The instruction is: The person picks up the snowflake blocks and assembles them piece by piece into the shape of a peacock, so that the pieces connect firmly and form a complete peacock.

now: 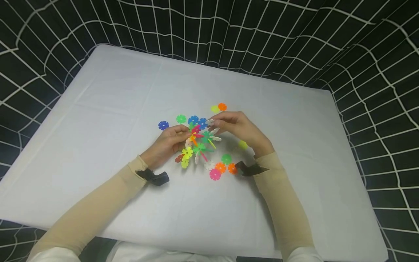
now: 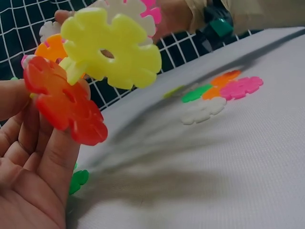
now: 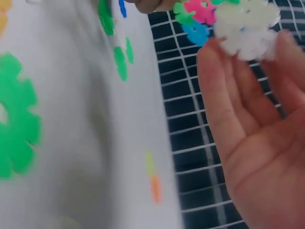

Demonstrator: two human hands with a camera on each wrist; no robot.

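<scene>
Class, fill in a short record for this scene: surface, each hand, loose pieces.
surface: white table
left hand: grips the snowflake-disc cluster, lifted off the table
right hand: pinches a white disc at the cluster's edge
loose pieces: blue disc, pink disc, orange disc flat on the table
</scene>
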